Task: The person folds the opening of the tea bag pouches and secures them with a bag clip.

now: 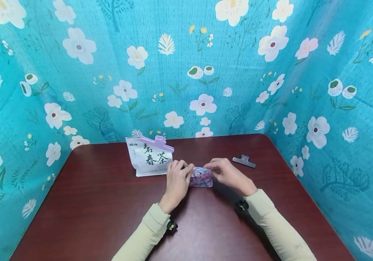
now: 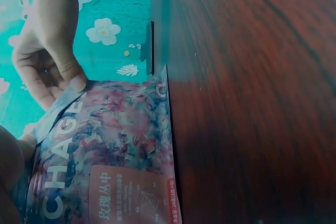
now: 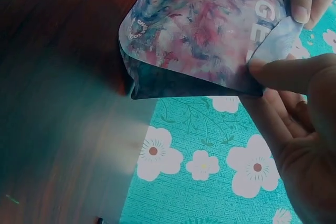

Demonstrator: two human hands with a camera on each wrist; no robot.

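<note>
A small tea pouch (image 1: 202,178) with a pink, blue and purple painted print stands on the table between the two hands. My left hand (image 1: 177,181) pinches its top edge at the left end. At the right corner of the same edge, my right hand (image 1: 230,175) pinches with thumb and fingers. In the left wrist view the pouch (image 2: 126,124) shows white letters and a pink label, its top strip folded over. The right wrist view shows the pale folded flap (image 3: 275,40) under the right thumb, and the pouch's dark side gusset (image 3: 168,81).
Left of the pouch stands a white bag (image 1: 150,161) with dark green characters, a purple sealing clip (image 1: 157,143) across its top. A grey clip (image 1: 244,161) lies at the back right of the brown table (image 1: 108,210). Flowered teal cloth (image 1: 180,72) hangs around the table.
</note>
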